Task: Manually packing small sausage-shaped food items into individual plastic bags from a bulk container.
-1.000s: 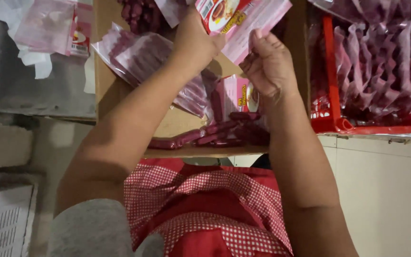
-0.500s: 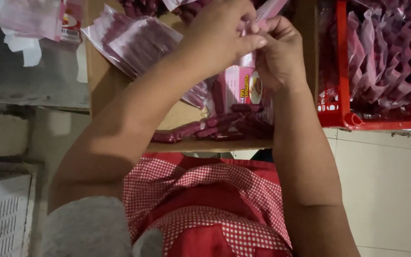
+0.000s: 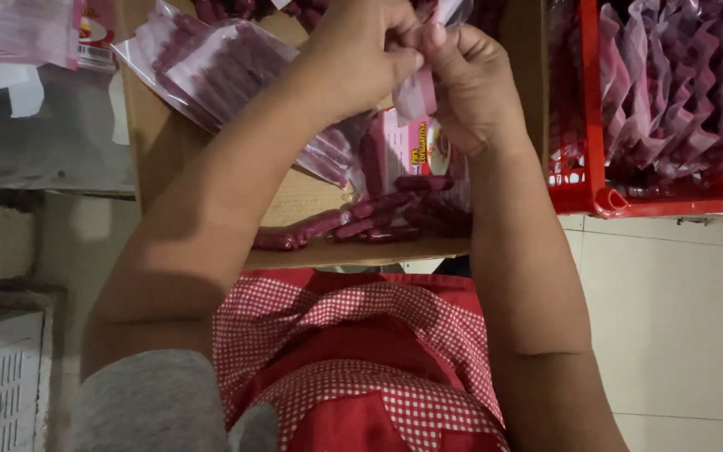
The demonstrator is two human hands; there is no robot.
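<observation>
Both hands are raised at the top edge of the view, over the far part of the wooden desk [image 3: 211, 167]. The left hand [image 3: 361, 59] and right hand [image 3: 466, 84] meet, fingers pinched from both sides on a pink plastic pouch [image 3: 414, 90] held between them; its upper part is cut off by the frame. Loose dark red sausages [image 3: 361, 226] lie below the hands, close to the desk's near edge. Filled clear packs [image 3: 219, 71] lie to the left, partly under the left forearm. A red crate [image 3: 583, 167] of filled packs stands just right of the right wrist, leaving little room on that side. A printed pouch [image 3: 412, 151] below the hands is partly hidden. The lighting is dim; pouch contents cannot be made out.
</observation>
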